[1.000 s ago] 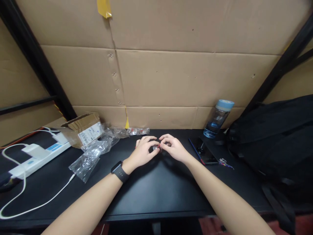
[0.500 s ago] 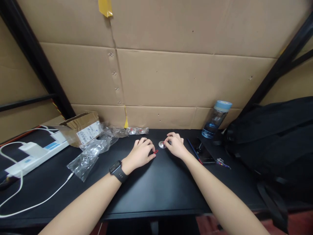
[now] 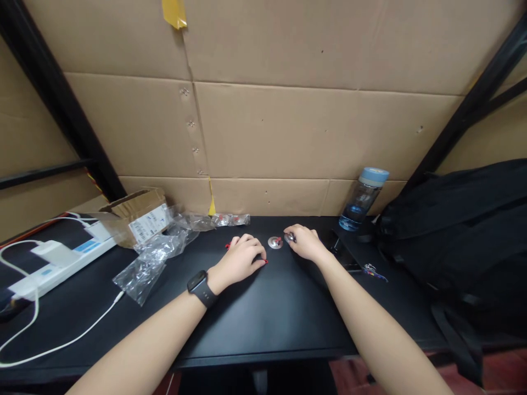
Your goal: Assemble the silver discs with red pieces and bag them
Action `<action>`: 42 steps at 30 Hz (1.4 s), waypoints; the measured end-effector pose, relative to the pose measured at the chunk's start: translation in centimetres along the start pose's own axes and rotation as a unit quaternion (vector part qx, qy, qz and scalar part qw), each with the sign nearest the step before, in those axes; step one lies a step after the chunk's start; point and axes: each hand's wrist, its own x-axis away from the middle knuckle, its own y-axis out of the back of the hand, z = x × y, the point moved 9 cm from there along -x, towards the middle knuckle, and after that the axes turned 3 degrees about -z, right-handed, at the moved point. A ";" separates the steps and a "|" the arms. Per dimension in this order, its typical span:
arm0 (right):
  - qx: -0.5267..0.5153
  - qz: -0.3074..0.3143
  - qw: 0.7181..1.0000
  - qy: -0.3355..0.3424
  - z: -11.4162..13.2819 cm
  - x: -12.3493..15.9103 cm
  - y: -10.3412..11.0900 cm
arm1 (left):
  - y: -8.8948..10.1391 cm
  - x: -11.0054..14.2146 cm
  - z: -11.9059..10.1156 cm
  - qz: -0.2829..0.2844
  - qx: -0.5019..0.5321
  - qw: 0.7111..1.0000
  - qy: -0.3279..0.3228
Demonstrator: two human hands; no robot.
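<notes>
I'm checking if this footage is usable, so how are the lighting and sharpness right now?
Head view: soft glare on the black table, wide-angle stretch toward the edges, slight softness overall, fine detail lost on the clear disc.

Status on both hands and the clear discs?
Left hand low over desk, red bits at fingers. Right hand fingering one clear disc; second disc beside it, red piece on top. Phone partly behind right forearm.
</notes>
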 end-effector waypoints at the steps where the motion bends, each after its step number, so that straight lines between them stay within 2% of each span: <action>1: 0.000 -0.002 1.000 0.001 0.0 0.0 0.1 | -0.1 0.0 0.0 0.001 0.000 1.000 0.000; 6: -0.007 -0.021 1.000 0.005 0.0 0.2 0.8 | -0.2 0.0 -0.1 -0.005 0.010 1.000 -0.004; 9: -0.036 -0.067 0.997 0.003 -0.2 0.2 1.8 | 0.4 -0.1 -0.1 -0.028 0.024 0.999 0.003; 11: -0.085 -0.114 0.990 0.015 0.2 0.3 2.8 | 1.1 -0.2 0.2 -0.047 0.036 0.998 0.019; 14: -0.214 -0.149 0.961 0.091 2.2 0.7 4.0 | 2.3 -0.3 0.8 -0.080 0.056 0.994 0.049; 16: -0.292 -0.133 0.937 0.141 3.8 1.1 4.1 | 3.3 -0.3 1.4 -0.109 0.071 0.989 0.076; 19: -0.376 -0.098 0.907 0.163 5.5 1.6 3.5 | 4.5 -0.1 2.3 -0.149 0.095 0.978 0.110; 23: -0.441 -0.055 0.882 0.158 6.7 1.8 2.0 | 5.2 0.0 2.6 -0.174 0.096 0.973 0.116; 28: -0.490 -0.020 0.860 0.142 7.3 1.9 0.7 | 5.1 0.0 2.3 -0.167 0.098 0.975 0.107; 31: -0.503 -0.012 0.854 0.133 7.6 2.0 0.5 | 5.0 0.0 2.4 -0.173 0.136 0.970 0.104; 36: -0.508 -0.013 0.851 0.128 7.7 2.1 0.6 | 4.1 0.0 3.9 -0.176 0.276 0.935 0.134; 42: -0.516 -0.012 0.847 0.126 7.8 2.1 0.6 | 3.1 -0.2 4.1 -0.152 0.306 0.930 0.137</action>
